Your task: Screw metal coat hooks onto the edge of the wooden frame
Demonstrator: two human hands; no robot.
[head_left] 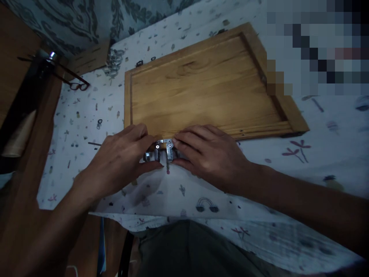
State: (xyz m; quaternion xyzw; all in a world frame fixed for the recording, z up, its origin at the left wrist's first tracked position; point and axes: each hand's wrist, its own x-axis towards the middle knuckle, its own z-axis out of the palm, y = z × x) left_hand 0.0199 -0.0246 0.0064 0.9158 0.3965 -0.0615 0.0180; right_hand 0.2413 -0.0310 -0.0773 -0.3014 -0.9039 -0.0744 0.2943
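A wooden cabinet door panel point(196, 88) with a raised frame lies flat on the patterned cloth. At its near edge, toward the left, is a silver metal hinge point(169, 154) with visible screws. My left hand point(115, 161) closes on the hinge from the left, its thumb below and fingers on the panel's edge. From the other side, my right hand point(210, 154) grips the hinge between thumb and fingertips, the other fingers resting along the panel edge. My fingers partly cover the hinge, so where it meets the wood is hard to see.
A white cloth point(181, 196) printed with small figures covers the surface. Glasses point(78, 86) rest at the back left, near a cardboard piece point(89, 57) and a clear plastic item point(115, 61). A dark wooden edge point(43, 127) runs along the left.
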